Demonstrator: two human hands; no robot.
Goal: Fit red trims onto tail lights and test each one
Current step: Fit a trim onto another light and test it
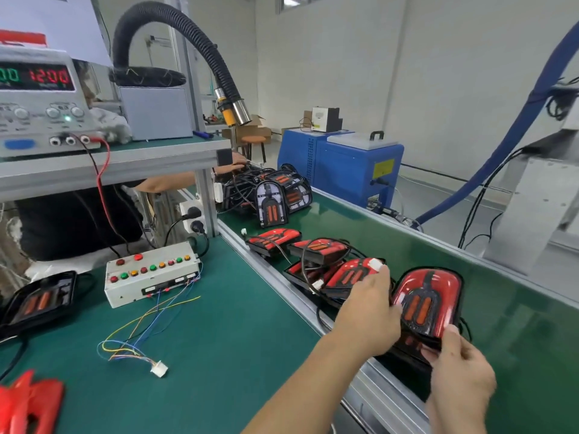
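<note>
Both hands are on a glossy red-trimmed tail light with two orange bars in a black centre [427,303], which sits on the dark green conveyor belt [501,308] near the belt's aluminium side rail [275,277]. The right hand [460,374] pinches its near edge between thumb and curled fingers; the left hand [368,311] lies against its left side with fingers bent around it, and how firmly it grips I cannot tell. Just beyond, a row of finished red tail lights with black cables [313,255] lies along the belt, and farther up stands a cluster of untrimmed black tail lights [275,195].

Left of the rail is a green-matted workbench [203,355]. On it sit a white metal test box with coloured buttons [150,277], its loose coloured wires ending in a white plug [158,369], one untrimmed black tail light [40,300] and loose red plastic trims [28,405]. A grey bench power supply reading 12.00 [40,101] stands on the shelf above. A blue machine cabinet [341,170] stands by the white wall.
</note>
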